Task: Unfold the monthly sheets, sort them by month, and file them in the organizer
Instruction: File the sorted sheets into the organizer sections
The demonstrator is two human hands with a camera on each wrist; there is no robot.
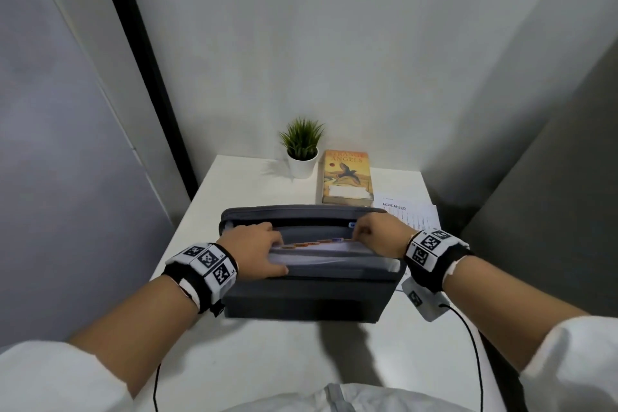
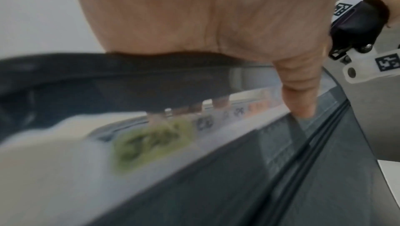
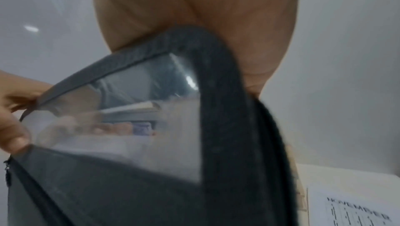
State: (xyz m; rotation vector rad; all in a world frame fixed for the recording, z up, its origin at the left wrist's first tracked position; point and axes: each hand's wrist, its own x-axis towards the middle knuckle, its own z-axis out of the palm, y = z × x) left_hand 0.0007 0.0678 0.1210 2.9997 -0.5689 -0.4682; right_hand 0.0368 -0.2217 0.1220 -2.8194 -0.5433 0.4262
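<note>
A grey accordion organizer (image 1: 301, 298) stands open on the white table (image 1: 250, 354). Coloured month tabs (image 1: 314, 242) show along its dividers, with white sheets in the front pockets. My left hand (image 1: 267, 254) grips the front dividers at the left end, fingers inside and thumb (image 2: 298, 96) on the front. My right hand (image 1: 366, 231) curls its fingers over a divider near the right end; the organizer's dark rim (image 3: 225, 110) crosses its palm and hides the fingertips in the right wrist view. A sheet headed NOVEMBER (image 1: 408, 211) lies flat on the table behind the right hand.
A book (image 1: 346, 177) lies just behind the organizer, and a small potted plant (image 1: 302, 147) stands beside it by the back wall. Walls close in on the left and right. Cables run from both wristbands toward my lap.
</note>
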